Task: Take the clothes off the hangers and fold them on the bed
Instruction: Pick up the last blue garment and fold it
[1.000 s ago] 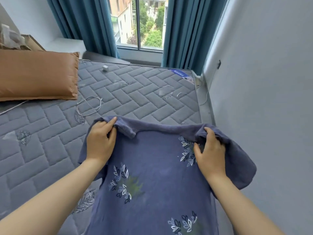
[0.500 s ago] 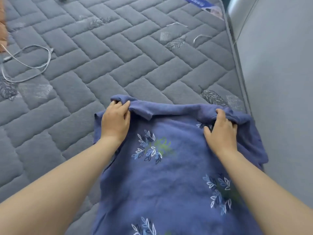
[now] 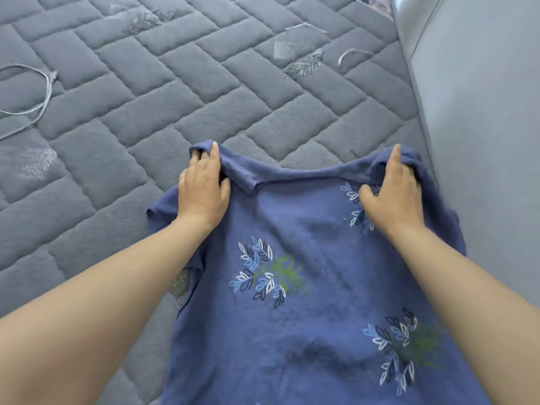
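Observation:
A blue shirt [image 3: 309, 293] printed with white, blue and green leaf sprigs lies spread over the near right part of the grey quilted bed [image 3: 181, 92]. My left hand [image 3: 203, 187] grips its left shoulder, fingers curled over the top edge. At the right shoulder, my right hand [image 3: 393, 194] pinches the fabric close to the wall. The collar runs between the two hands. No hanger is in view.
A grey wall [image 3: 485, 141] runs along the bed's right side, right beside the shirt. A white cable [image 3: 43, 95] lies looped at the far left. Thin white strips [image 3: 349, 54] and a bit of paper [image 3: 371, 4] lie farther up the mattress.
The view has tilted down, so the window, curtains and pillow have left the frame. Both hands have kept hold of the shoulders and brought the shirt lower onto the bed.

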`<control>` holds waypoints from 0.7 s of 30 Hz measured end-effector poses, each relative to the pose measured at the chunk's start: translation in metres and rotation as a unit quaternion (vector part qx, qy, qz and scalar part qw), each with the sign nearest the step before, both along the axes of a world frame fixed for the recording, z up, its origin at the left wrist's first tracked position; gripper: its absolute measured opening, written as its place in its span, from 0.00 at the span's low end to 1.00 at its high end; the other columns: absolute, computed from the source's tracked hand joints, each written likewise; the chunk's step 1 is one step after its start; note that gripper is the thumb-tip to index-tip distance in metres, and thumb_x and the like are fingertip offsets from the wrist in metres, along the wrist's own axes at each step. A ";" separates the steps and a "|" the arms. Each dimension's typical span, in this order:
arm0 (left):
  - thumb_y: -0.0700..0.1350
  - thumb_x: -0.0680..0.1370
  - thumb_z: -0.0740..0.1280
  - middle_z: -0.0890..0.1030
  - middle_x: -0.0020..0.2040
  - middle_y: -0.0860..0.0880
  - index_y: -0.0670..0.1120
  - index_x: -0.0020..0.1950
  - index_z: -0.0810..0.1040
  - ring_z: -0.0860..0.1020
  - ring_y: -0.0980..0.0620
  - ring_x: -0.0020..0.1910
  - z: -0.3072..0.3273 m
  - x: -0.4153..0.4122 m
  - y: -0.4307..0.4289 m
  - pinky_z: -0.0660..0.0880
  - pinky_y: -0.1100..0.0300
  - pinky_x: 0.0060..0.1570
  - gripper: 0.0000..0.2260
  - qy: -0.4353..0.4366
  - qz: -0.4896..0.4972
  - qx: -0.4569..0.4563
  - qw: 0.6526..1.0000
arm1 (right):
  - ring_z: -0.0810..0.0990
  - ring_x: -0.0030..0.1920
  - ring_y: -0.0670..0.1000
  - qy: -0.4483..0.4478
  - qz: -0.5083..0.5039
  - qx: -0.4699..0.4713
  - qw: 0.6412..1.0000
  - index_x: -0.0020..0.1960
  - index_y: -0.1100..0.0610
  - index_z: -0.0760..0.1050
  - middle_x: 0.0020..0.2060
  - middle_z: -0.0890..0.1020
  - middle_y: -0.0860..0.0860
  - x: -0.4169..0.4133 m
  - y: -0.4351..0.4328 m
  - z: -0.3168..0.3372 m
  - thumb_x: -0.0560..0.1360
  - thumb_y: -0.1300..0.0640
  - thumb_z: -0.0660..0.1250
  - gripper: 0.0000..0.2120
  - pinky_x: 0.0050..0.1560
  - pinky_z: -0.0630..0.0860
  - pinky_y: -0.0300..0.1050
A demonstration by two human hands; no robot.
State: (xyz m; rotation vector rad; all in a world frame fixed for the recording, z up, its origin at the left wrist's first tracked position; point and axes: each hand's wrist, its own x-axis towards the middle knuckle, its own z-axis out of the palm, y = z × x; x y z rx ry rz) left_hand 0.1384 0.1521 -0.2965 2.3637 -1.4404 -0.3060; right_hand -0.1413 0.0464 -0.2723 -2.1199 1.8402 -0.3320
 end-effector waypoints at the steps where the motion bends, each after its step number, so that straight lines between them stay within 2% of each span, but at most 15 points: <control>1: 0.43 0.78 0.61 0.61 0.75 0.39 0.41 0.78 0.54 0.56 0.41 0.76 0.003 0.001 -0.007 0.63 0.42 0.67 0.29 0.000 0.000 0.009 1.000 | 0.58 0.75 0.61 0.007 0.001 0.004 1.000 0.79 0.62 0.44 0.74 0.62 0.64 0.004 -0.009 0.004 0.74 0.58 0.67 0.43 0.73 0.57 0.59; 6: 0.49 0.78 0.64 0.61 0.76 0.46 0.45 0.79 0.46 0.57 0.42 0.76 0.002 0.001 -0.006 0.60 0.40 0.69 0.37 0.006 -0.015 0.069 0.997 | 0.52 0.76 0.59 0.036 0.002 0.084 0.996 0.79 0.57 0.39 0.76 0.56 0.60 0.020 -0.012 0.005 0.75 0.55 0.66 0.44 0.73 0.55 0.62; 9: 0.53 0.77 0.66 0.64 0.75 0.46 0.45 0.79 0.50 0.62 0.42 0.73 0.001 0.011 0.013 0.60 0.42 0.69 0.37 -0.003 0.008 0.046 0.999 | 0.51 0.77 0.59 0.033 0.017 0.107 0.994 0.79 0.59 0.45 0.77 0.54 0.61 0.035 0.012 -0.002 0.77 0.56 0.64 0.38 0.75 0.52 0.57; 12: 0.58 0.74 0.68 0.71 0.69 0.42 0.44 0.76 0.59 0.68 0.40 0.68 0.002 0.029 0.036 0.64 0.44 0.66 0.36 -0.004 0.067 0.064 0.996 | 0.55 0.76 0.58 0.011 0.079 0.108 0.991 0.77 0.62 0.55 0.76 0.59 0.61 0.057 0.038 -0.006 0.77 0.57 0.64 0.32 0.75 0.53 0.52; 13: 0.60 0.73 0.69 0.73 0.65 0.41 0.43 0.72 0.65 0.69 0.39 0.65 0.003 0.034 0.043 0.66 0.45 0.62 0.34 -0.005 0.089 0.083 0.993 | 0.58 0.75 0.58 -0.003 0.093 0.106 0.990 0.76 0.62 0.58 0.74 0.62 0.59 0.065 0.046 -0.007 0.77 0.57 0.64 0.30 0.74 0.56 0.51; 15: 0.63 0.69 0.71 0.76 0.56 0.42 0.43 0.58 0.74 0.73 0.38 0.58 0.006 0.043 0.060 0.72 0.46 0.53 0.29 0.000 0.122 0.121 0.985 | 0.67 0.70 0.56 -0.024 0.112 0.097 0.989 0.73 0.60 0.64 0.69 0.70 0.56 0.087 0.057 -0.006 0.77 0.55 0.65 0.27 0.69 0.64 0.49; 17: 0.62 0.67 0.73 0.76 0.49 0.45 0.44 0.49 0.73 0.75 0.41 0.52 0.005 0.051 0.075 0.72 0.51 0.45 0.25 0.043 0.140 0.123 0.981 | 0.76 0.58 0.55 -0.032 0.126 0.124 0.984 0.68 0.57 0.70 0.55 0.79 0.53 0.114 0.064 -0.003 0.76 0.53 0.66 0.21 0.57 0.72 0.49; 19: 0.59 0.68 0.74 0.76 0.44 0.48 0.45 0.45 0.72 0.76 0.44 0.47 0.002 0.056 0.085 0.68 0.54 0.39 0.20 0.120 0.168 0.103 0.973 | 0.81 0.49 0.54 -0.050 0.132 0.203 0.969 0.59 0.54 0.76 0.44 0.83 0.52 0.142 0.067 0.000 0.75 0.53 0.66 0.13 0.50 0.76 0.48; 21: 0.54 0.71 0.73 0.77 0.38 0.50 0.45 0.39 0.72 0.77 0.44 0.43 -0.003 0.061 0.089 0.66 0.56 0.35 0.15 0.190 0.202 0.077 0.958 | 0.82 0.50 0.55 -0.071 0.125 0.264 0.954 0.53 0.56 0.79 0.44 0.84 0.53 0.165 0.069 -0.002 0.74 0.55 0.65 0.09 0.52 0.78 0.49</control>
